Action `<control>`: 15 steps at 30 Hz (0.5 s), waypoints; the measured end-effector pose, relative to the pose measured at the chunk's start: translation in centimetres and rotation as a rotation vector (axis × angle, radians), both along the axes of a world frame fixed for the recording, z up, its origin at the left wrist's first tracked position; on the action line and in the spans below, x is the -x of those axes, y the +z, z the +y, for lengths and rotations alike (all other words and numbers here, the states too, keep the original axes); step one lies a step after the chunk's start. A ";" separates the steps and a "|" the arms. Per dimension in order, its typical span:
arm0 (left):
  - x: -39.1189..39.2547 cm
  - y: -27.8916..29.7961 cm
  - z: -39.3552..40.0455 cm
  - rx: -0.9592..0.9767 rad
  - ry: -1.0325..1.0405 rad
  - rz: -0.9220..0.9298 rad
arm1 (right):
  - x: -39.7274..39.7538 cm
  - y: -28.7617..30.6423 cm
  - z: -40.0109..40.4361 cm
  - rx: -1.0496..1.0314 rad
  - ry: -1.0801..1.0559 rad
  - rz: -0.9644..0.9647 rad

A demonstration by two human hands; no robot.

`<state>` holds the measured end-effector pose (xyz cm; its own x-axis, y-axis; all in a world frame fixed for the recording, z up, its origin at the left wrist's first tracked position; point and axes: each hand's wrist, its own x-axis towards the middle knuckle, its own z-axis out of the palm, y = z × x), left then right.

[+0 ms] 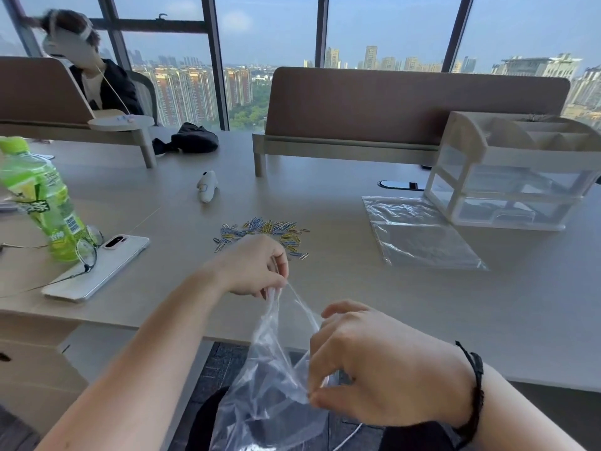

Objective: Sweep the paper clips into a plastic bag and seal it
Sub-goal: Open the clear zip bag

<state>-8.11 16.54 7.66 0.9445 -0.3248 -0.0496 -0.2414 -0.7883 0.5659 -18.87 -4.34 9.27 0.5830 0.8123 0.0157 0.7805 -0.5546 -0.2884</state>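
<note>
Hanging below the near edge of the worktop, a clear plastic bag is held up by both hands. Its upper rim is pinched by the fingers of the left hand, which are closed on the thin film just past the worktop edge. The nearer side of the rim is gripped by the curled fingers of the right hand, lower and closer to the body, so that the mouth is drawn out between the two grips. A black band is worn on the right wrist. The paper clips are seen in a loose, coloured heap on the worktop just beyond the left fingers, apart from the bag. A second plastic bag is laid flat on the worktop well beyond the right fingers, with one corner touching a clear drawer organiser. Far out from the left fingers, a white phone, a pair of glasses and a green bottle are grouped together. A small white device is placed beyond the clips. Another person is seated behind a divider at the far side.
</note>
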 end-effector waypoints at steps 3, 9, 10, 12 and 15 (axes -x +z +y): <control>0.0 0.2 0.1 -0.004 -0.068 -0.012 | 0.2 0.1 0.0 -0.008 0.033 0.007; 1.5 0.6 1.4 0.140 -0.116 -0.004 | 0.0 -0.2 0.4 -0.166 0.019 0.086; 2.1 0.7 1.8 0.173 -0.126 0.012 | -0.1 -0.4 0.6 -0.178 0.018 0.089; 3.3 1.1 2.4 0.204 -0.133 0.014 | -0.4 -0.8 1.1 -0.187 0.014 0.088; 5.3 1.6 3.1 0.245 -0.166 -0.020 | -1.0 -1.6 1.8 -0.210 -0.033 0.132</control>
